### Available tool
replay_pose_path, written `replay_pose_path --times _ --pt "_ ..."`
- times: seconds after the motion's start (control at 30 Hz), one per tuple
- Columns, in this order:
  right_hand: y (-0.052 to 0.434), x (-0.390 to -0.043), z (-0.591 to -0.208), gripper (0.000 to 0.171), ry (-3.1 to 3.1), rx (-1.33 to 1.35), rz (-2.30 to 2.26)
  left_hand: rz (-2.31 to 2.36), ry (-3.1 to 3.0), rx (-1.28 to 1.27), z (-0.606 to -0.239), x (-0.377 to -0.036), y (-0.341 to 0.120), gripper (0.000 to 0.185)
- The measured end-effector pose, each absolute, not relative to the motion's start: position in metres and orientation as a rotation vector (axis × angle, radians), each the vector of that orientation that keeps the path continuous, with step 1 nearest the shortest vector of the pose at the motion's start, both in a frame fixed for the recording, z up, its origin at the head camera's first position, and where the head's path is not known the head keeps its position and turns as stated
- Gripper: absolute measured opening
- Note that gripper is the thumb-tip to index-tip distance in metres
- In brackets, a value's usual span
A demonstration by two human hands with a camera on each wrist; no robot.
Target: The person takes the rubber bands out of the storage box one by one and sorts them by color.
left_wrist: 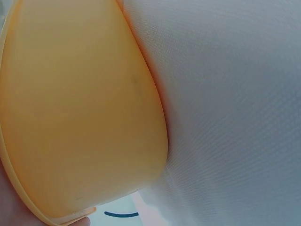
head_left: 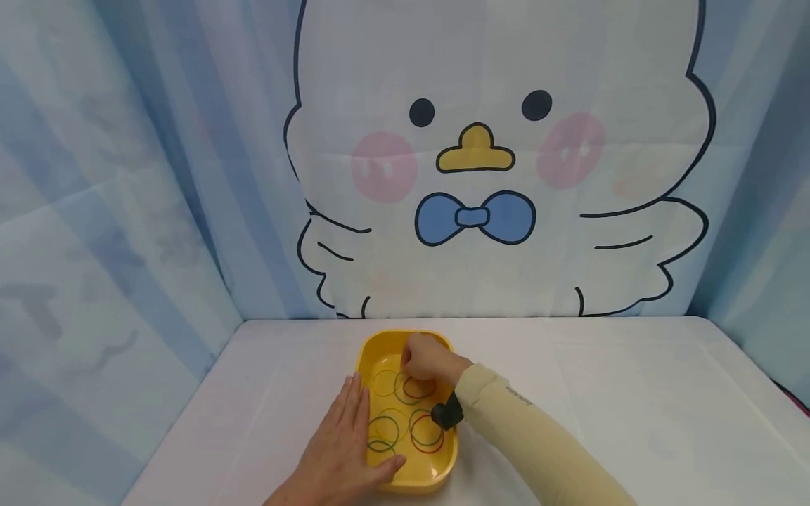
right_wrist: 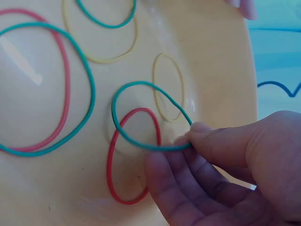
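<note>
Sitting on white table (head_left: 633, 393), near front edge: yellow tray (head_left: 443, 469), landmark here. Tray held loose rubber bands, green, red, yellow, so they stayed together. Left hand (head_left: 344, 450) lay flat along tray's left rim, fingers straight, thumb at front corner, likely to keep tray from sliding. Right hand (right_wrist: 244, 165) reached inside tray, toward far side, thumb and fingertip pinching green rubber band (right_wrist: 141, 115). Band still lay on tray floor, over red band (right_wrist: 123, 160), beside small yellow band (right_wrist: 168, 87).
</note>
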State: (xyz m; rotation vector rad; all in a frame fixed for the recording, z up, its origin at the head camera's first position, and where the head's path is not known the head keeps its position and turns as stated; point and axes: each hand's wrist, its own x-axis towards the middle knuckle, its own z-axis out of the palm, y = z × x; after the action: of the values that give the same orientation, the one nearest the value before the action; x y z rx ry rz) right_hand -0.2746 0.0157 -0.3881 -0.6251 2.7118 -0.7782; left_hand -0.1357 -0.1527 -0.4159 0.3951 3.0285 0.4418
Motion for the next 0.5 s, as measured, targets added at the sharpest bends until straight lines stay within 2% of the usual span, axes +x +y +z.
replay_pose_path --times 0.13,0.5 --pt "0.0184 -0.2716 -0.3858 0.008 2.658 -0.571 -0.911 0.442 3.033 0.396 -0.4158 -0.1346 -0.1521 0.115" --pt "0.0232 -0.2699 -0.3796 0.011 2.445 -0.445 -1.244 0.451 3.019 0.374 -0.4157 -0.135 -0.1511 0.115"
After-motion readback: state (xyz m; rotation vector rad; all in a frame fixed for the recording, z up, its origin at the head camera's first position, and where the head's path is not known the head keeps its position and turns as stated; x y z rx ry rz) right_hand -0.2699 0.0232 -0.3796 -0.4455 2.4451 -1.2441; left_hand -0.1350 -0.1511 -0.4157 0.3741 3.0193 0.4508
